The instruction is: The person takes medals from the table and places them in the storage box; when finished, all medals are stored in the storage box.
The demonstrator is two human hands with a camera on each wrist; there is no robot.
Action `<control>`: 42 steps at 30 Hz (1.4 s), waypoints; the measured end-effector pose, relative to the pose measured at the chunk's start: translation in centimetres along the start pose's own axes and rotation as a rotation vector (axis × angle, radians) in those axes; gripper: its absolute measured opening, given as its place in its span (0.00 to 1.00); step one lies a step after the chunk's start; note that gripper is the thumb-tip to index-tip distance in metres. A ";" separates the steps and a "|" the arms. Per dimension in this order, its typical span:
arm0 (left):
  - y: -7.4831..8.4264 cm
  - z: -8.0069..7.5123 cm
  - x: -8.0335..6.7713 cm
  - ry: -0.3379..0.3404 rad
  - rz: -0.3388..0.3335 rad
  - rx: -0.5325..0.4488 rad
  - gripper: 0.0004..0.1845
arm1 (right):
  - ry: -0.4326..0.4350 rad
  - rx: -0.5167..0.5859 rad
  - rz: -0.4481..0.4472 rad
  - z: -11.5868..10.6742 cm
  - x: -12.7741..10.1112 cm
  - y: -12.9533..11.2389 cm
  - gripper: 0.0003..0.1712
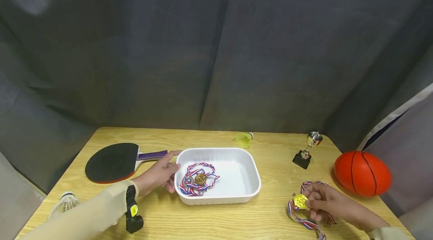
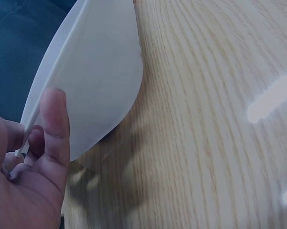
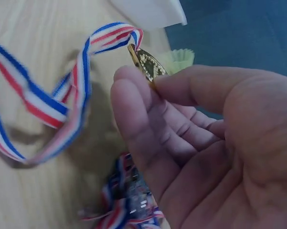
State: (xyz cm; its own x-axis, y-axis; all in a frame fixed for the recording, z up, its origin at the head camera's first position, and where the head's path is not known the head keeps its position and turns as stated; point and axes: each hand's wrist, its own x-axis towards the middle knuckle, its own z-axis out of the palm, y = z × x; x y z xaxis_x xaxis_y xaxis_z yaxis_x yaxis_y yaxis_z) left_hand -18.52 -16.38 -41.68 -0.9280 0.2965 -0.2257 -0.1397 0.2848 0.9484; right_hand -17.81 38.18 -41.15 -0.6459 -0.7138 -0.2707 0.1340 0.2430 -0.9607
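Nearest you, your right hand (image 1: pixel 326 202) pinches a gold medal (image 1: pixel 300 201) between thumb and fingertips at the table's near right corner, its red, white and blue ribbon (image 1: pixel 304 221) trailing onto the wood below; the right wrist view shows the medal (image 3: pixel 147 64) edge-on in that pinch, with another bundle of ribbon lying under your palm. Your left hand (image 1: pixel 159 175), in a beige sleeve with a black wrist mount bearing a yellow sticker too small to read, rests with straight fingers against the left rim of a white plastic tray (image 1: pixel 248 164); the left wrist view shows fingertips touching the tray's outer wall (image 2: pixel 95 71). Inside the tray lie two more medals (image 1: pixel 197 178) tangled in striped ribbons. A white shuttlecock (image 1: pixel 65 202) sits at the near left edge. Farther back, a table tennis paddle (image 1: pixel 113 161) lies left of the tray, an orange ball (image 1: pixel 362 173) sits at the right edge, a small trophy (image 1: pixel 307 150) stands behind your right hand, and a yellow shuttlecock (image 1: pixel 244 139) lies beyond the tray. Your table (image 1: pixel 216 221) is light grained wood, glossy under the lights, and dark grey curtains close the room behind.
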 end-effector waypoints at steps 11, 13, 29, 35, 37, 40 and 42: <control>0.2 0.0 0.1 0.012 -0.016 0.001 0.30 | 0.052 -0.098 -0.083 -0.4 0.4 -6.5 0.10; 0.2 0.0 0.2 0.015 -0.019 0.004 0.30 | 0.055 -0.125 -0.134 -0.3 0.4 -8.0 0.12; 0.3 0.2 0.6 -0.014 0.004 0.009 0.29 | 0.294 -0.204 -0.424 1.3 1.5 -19.2 0.15; 0.3 0.3 0.6 -0.007 0.003 0.008 0.29 | 0.389 -0.198 -0.459 2.9 3.6 -22.0 0.14; 0.3 0.2 0.6 -0.003 0.003 0.008 0.29 | 0.378 -0.183 -0.474 3.3 4.8 -22.6 0.14; 0.2 0.0 0.3 0.001 0.005 0.006 0.30 | 0.361 -0.177 -0.459 3.9 7.2 -23.3 0.13; 0.2 -0.2 0.2 0.005 0.003 0.003 0.30 | 0.355 -0.177 -0.438 4.4 9.2 -23.6 0.14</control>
State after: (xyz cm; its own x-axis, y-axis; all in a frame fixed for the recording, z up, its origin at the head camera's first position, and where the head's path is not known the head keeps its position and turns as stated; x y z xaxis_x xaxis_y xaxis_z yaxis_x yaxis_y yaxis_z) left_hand -18.76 -16.44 -41.49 -0.9299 0.2931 -0.2222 -0.1362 0.2867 0.9483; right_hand -23.60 23.02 -21.17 -0.8289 -0.5164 0.2149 -0.3094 0.1032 -0.9453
